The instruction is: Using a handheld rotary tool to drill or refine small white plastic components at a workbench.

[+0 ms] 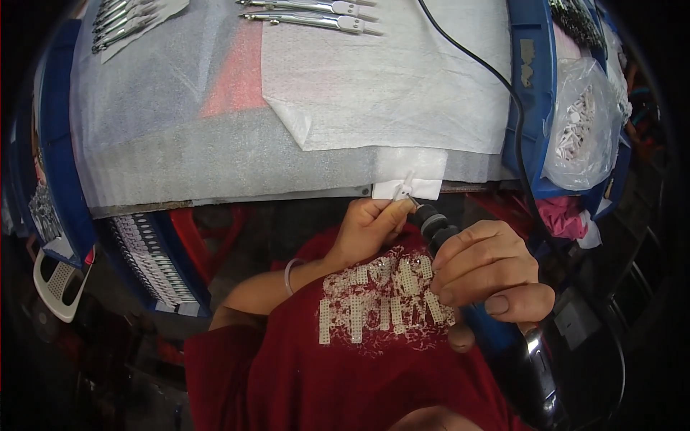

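At the table's front edge my left hand (377, 224) is closed, thumb and fingers pinching a small white plastic part (404, 189) with a thin stem pointing away from me. It resembles the white heads of the compasses on the table; whatever lies inside my fingers is hidden. White padding (411, 165) lies under the part. My right hand (489, 269) wraps round a black and blue power screwdriver (438, 228), tilted with its bit meeting the white part beside my left thumb. Several silver drawing compasses (316, 18) with white heads lie at the far side.
More compasses (126, 21) rest far left. A white foam sheet (388, 86) covers the table (187, 169). At right, a blue bin (530, 108) holds a clear bag of small white parts (578, 126). A black cable (489, 68) crosses the sheet. Compass parts (151, 262) fill a lower-left bin.
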`<move>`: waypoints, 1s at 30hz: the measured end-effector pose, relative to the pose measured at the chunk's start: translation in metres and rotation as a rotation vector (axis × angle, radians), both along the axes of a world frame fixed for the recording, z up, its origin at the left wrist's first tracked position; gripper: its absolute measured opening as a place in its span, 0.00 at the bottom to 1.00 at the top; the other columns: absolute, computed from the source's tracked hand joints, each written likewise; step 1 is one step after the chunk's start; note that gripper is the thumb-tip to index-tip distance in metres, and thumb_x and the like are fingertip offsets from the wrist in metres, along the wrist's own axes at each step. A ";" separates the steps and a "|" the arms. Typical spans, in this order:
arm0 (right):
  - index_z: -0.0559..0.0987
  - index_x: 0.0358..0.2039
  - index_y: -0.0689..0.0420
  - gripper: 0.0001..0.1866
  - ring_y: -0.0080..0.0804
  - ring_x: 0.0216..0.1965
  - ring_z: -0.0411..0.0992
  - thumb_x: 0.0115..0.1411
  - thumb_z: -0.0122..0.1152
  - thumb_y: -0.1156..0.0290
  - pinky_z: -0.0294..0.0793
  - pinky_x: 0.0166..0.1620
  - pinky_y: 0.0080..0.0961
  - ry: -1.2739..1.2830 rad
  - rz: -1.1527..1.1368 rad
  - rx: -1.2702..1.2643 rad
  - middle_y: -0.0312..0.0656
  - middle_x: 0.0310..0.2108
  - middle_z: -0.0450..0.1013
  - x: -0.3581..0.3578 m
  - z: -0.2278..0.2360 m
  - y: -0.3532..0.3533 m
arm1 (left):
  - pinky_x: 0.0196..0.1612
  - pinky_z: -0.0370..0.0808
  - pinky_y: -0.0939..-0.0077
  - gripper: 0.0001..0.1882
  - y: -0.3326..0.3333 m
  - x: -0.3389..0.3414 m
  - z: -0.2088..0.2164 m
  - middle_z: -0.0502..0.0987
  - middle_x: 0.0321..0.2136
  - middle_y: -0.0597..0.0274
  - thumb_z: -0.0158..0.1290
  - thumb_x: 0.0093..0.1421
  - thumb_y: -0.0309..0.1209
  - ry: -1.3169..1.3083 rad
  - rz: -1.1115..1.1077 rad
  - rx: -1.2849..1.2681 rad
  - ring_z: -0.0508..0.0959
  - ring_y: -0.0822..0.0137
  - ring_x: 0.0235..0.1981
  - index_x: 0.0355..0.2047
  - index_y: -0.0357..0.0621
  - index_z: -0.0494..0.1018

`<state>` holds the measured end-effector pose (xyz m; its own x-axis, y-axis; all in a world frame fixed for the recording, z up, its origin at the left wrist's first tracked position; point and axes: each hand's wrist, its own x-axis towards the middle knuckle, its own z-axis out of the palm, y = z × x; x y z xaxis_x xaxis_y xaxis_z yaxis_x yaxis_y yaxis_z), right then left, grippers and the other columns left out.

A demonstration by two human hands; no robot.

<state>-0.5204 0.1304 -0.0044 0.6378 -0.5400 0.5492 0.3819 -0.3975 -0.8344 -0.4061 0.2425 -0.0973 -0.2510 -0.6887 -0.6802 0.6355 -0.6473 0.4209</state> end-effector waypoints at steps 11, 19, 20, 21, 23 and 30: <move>0.62 0.36 0.57 0.21 0.31 0.20 0.75 0.56 0.67 0.64 0.77 0.23 0.25 0.027 0.058 -0.053 0.44 0.26 0.75 0.000 -0.001 -0.005 | 0.18 0.56 0.86 0.19 0.000 -0.004 0.003 0.66 0.13 0.74 0.51 0.65 0.36 -0.014 0.033 0.058 0.62 0.84 0.15 0.17 0.43 0.70; 0.61 0.44 0.57 0.25 0.29 0.19 0.71 0.57 0.65 0.60 0.73 0.25 0.27 0.019 -0.089 0.130 0.38 0.22 0.69 -0.022 0.002 -0.007 | 0.17 0.56 0.85 0.19 -0.011 0.013 -0.004 0.66 0.17 0.72 0.43 0.69 0.41 0.160 -0.076 -0.042 0.59 0.81 0.14 0.36 0.35 0.74; 0.62 0.42 0.58 0.25 0.27 0.19 0.67 0.56 0.66 0.58 0.70 0.26 0.27 0.087 -0.307 0.408 0.39 0.21 0.68 -0.024 0.000 0.009 | 0.17 0.56 0.85 0.22 -0.013 0.013 -0.005 0.66 0.18 0.70 0.40 0.70 0.43 0.253 -0.062 -0.003 0.58 0.80 0.14 0.40 0.33 0.73; 0.64 0.44 0.59 0.24 0.25 0.23 0.69 0.53 0.66 0.68 0.71 0.28 0.23 0.135 -0.298 0.472 0.40 0.24 0.70 -0.028 0.000 0.006 | 0.17 0.56 0.85 0.22 -0.015 0.015 -0.004 0.66 0.18 0.70 0.40 0.70 0.43 0.245 -0.071 -0.012 0.58 0.80 0.14 0.40 0.33 0.73; 0.68 0.44 0.62 0.21 0.19 0.28 0.71 0.49 0.65 0.80 0.69 0.32 0.14 0.369 -0.337 0.496 0.38 0.26 0.72 -0.033 -0.004 -0.004 | 0.17 0.56 0.85 0.26 -0.016 0.021 -0.001 0.66 0.19 0.68 0.36 0.71 0.46 0.506 -0.024 0.093 0.59 0.79 0.14 0.40 0.32 0.72; 0.66 0.42 0.64 0.24 0.26 0.19 0.69 0.48 0.65 0.67 0.70 0.24 0.20 0.283 -0.212 0.975 0.42 0.21 0.70 -0.023 -0.039 -0.007 | 0.15 0.54 0.87 0.26 -0.016 0.026 0.011 0.66 0.17 0.69 0.37 0.70 0.47 0.553 -0.129 -0.024 0.58 0.81 0.12 0.38 0.33 0.72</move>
<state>-0.5431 0.1235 -0.0430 0.5151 -0.7860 -0.3419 0.1229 0.4626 -0.8780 -0.3803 0.2262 -0.0867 -0.6488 -0.6424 -0.4080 0.6817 -0.7289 0.0636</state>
